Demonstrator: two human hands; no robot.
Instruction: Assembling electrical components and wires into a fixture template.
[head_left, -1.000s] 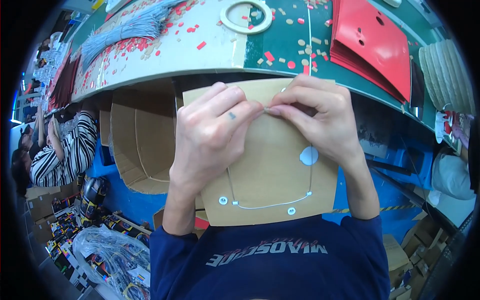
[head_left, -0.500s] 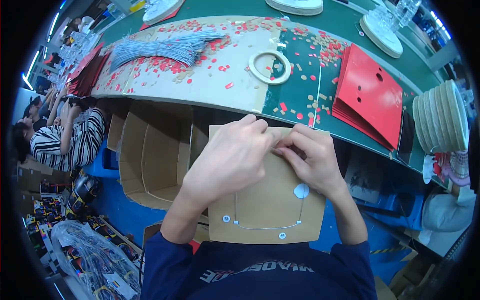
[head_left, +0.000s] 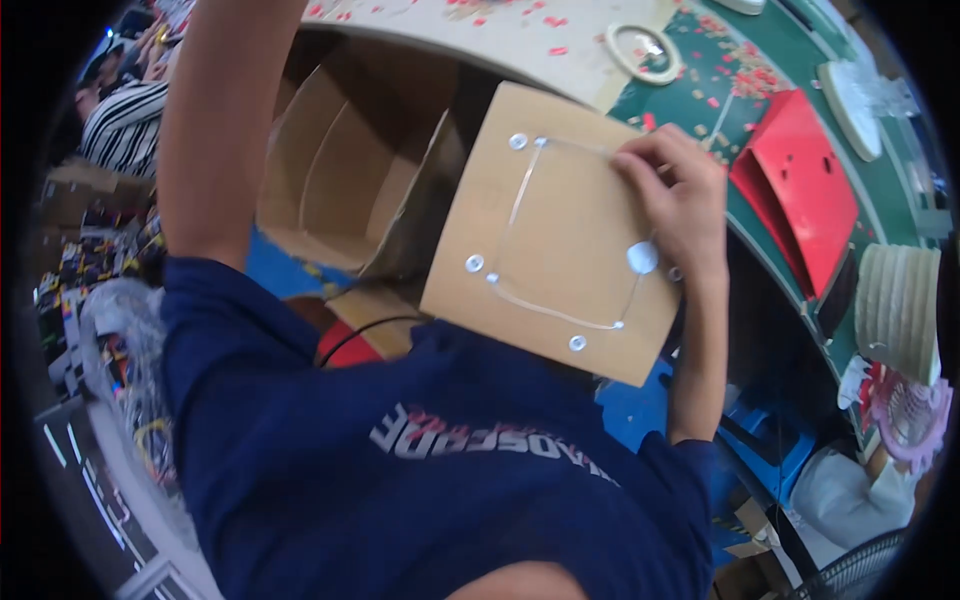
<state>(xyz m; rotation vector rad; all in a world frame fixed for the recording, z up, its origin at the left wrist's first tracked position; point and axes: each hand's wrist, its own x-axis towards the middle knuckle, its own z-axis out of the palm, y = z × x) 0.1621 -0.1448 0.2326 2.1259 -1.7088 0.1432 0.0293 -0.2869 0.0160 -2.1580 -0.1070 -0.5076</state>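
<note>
My right hand [head_left: 682, 195] is closed in a pinch at the upper right corner of a thin silver wire [head_left: 520, 200] on a brown cardboard panel [head_left: 565, 215]. The fingertips hide that corner. The wire runs in a rough four-sided loop, with small white pieces at its visible corners. Several round white studs [head_left: 474, 263] sit around it, and a pale round disc [head_left: 642, 258] lies close to my wrist. The panel is tilted, its lower edge near my shirt. My left arm [head_left: 222, 130] reaches up past the top edge, its hand out of sight.
An open cardboard box [head_left: 345, 150] stands left of the panel. On the green table [head_left: 745, 125] are a tape roll [head_left: 643, 53], folded red card pieces [head_left: 800, 190] and scattered red and tan bits. Stacked pale rolls [head_left: 897, 310] stand at right, with a blue stool [head_left: 775, 440] below.
My left hand has left the panel and gone up out of view. The panel has turned and moved up and right, my right hand still at its wire. The view has shifted too.
</note>
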